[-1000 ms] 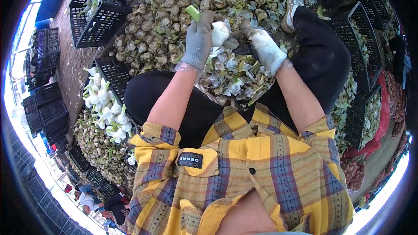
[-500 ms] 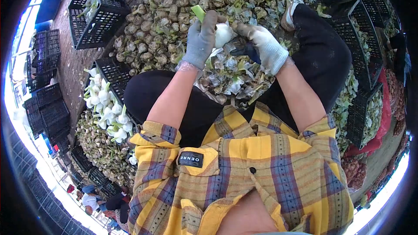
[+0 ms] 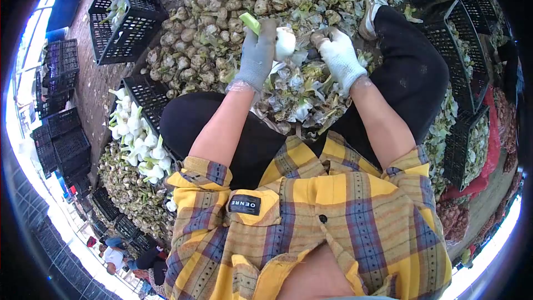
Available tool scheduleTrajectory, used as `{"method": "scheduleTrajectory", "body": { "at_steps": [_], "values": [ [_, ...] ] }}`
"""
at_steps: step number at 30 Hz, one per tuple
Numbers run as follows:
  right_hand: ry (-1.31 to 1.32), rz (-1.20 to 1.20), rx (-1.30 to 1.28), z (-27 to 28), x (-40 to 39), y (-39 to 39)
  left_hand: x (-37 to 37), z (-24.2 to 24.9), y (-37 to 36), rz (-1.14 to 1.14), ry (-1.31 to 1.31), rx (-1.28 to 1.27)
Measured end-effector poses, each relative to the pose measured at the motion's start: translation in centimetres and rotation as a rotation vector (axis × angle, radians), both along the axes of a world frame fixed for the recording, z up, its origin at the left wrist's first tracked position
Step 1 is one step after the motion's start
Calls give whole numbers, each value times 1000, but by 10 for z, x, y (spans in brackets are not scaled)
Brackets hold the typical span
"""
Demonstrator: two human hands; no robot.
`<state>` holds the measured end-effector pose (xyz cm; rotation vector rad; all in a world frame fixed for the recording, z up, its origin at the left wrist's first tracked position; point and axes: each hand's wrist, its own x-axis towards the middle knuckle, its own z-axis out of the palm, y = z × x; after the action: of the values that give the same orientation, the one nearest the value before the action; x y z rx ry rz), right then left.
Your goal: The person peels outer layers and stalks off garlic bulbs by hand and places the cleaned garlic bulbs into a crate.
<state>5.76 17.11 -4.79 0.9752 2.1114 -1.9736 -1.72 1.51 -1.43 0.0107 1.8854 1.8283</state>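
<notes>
Garlic bulb (image 3: 285, 44) gripped in left hand (image 3: 256, 53), wrist straight, green stem poking out past fingers. Right hand (image 3: 340, 60) near bulb, angled inward, fingers curled; whether holding anything, cannot tell. Peelings (image 3: 302, 97) between forearms.

Bright daylight glares white along the curved left and lower-right rims, the centre is evenly lit with soft shadows, and the fisheye view bends strongly toward black corners.
</notes>
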Motion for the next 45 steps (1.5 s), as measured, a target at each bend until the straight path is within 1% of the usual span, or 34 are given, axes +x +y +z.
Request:
{"method": "scheduleTrajectory", "body": {
  "at_steps": [1,2,3,4,5,7,9,10,11,12,13,16,19,22,25,26,29,30,32,33,34,35,38,41,43,44,45],
  "values": [
    [-13,6,-113,-5,-1,1,1,3,-1,1,-13,18],
    [126,102,-168,-26,1,6,-1,3,-3,-20,87,-84],
    [264,197,-240,-26,0,5,-1,2,-4,-32,69,-38],
    [244,168,-420,-25,1,3,0,1,-5,-44,52,10],
    [235,153,-531,-25,2,2,1,0,-5,-56,34,58],
    [204,114,-748,-10,2,-5,2,-4,-5,-114,100,35],
    [179,137,-561,9,2,-12,4,-3,-5,-142,171,14],
    [234,107,-605,8,3,-11,6,1,-4,-142,209,5],
    [188,102,-563,11,3,-10,8,2,-3,-141,245,-4],
    [141,97,-522,15,4,-9,5,-6,-5,-154,279,-107],
    [96,91,-480,17,4,-8,5,-13,-6,-132,290,-113],
    [171,0,-456,13,4,-13,5,-20,-5,-84,313,-132],
    [43,-48,-596,16,1,-9,6,-14,-4,-88,306,-131],
    [147,5,-750,22,3,-13,8,-10,-2,-125,303,-104],
    [58,5,-557,19,-1,-16,8,-17,-4,-163,373,-153],
    [98,-6,-632,23,6,-14,7,-19,-5,-180,406,-177],
    [87,39,-568,18,5,-10,7,-17,-5,-179,516,-176],
    [97,59,-602,19,6,-8,7,-15,-4,-169,552,-165],
    [118,101,-673,25,8,-7,10,-8,-5,-147,332,-100],
    [139,92,-627,27,8,-9,11,-6,-5,-135,222,-67],
    [161,82,-580,29,8,-11,6,-19,-5,-115,311,-38],
    [182,72,-533,29,8,-13,4,-23,-5,-115,320,-48],
    [73,62,-652,16,0,-7,3,-23,-6,-111,366,-90],
    [109,-29,-553,23,0,-14,4,-23,-6,-97,460,-140],
    [115,36,-340,19,3,-16,2,-28,-5,-89,525,-153],
    [117,68,-234,18,4,-17,2,-31,-5,-65,461,-136],
    [107,79,-217,20,5,-17,2,-27,-4,-42,396,-121]
  ]
}}
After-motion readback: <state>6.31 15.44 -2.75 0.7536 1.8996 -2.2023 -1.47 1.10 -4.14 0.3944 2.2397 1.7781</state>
